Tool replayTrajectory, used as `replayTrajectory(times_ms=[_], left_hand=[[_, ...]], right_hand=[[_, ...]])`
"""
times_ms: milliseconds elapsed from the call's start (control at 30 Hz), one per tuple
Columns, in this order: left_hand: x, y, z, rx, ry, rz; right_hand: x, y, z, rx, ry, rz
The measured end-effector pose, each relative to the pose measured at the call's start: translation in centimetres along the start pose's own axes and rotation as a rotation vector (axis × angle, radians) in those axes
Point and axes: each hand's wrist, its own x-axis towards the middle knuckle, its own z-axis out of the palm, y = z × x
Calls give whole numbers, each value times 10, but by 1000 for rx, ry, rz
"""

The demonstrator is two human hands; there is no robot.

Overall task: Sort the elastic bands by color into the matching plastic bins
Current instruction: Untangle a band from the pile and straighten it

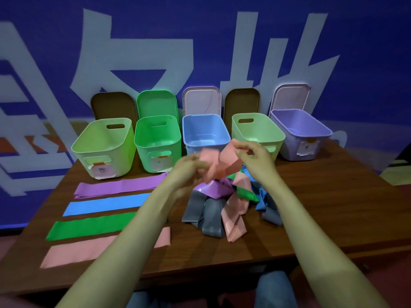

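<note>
Left grip [189, 167] and right grip [255, 154] each pinch the pink band [222, 162]. It hangs crumpled between them, before the blue bin [204, 127].

The single view comes from a camera on the person's head. It faces forward and down onto a table [322, 230], whose near edge runs across the lower part of the frame. The forearms [124, 252] rise from the bottom corners, so the camera is close. The wide lens bends the row of bins [206, 130] in the upper middle, and a wall [222, 41] fills the top.
</note>
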Motion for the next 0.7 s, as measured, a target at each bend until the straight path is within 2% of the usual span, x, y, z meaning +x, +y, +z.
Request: replayTrajectory(times_ms=[67,100,167,200,233,300,400,433,500,567,633,700], left_hand=[[7,-12,-6,195,-8,-153],[10,-16,-11,261,21,-152],[17,-20,-25,441,86,-88],[19,-21,-31,640,116,-33],[22,-22,-37,824,161,41],[25,-23,-47,998,277,201],[30,-18,-59,1042,263,224],[29,-17,-64,972,195,192],[24,-14,-74,674,22,87],[22,-14,-82,489,-22,73],[22,-19,-82,558,132,164],[24,-23,-79,604,388,271]], right_hand=[[1,-1,-4,16,70,-14],[3,-1,-7,17,124,-6],[11,0,-13,-4,214,18],[16,1,-15,-27,234,27],[21,3,-16,-47,240,43],[29,7,-13,-53,231,90],[35,10,-5,-14,226,147],[35,12,-3,-7,227,152],[36,14,-1,2,232,164],[35,20,-2,44,248,201],[34,26,-4,98,256,245],[31,29,-4,177,262,270]])
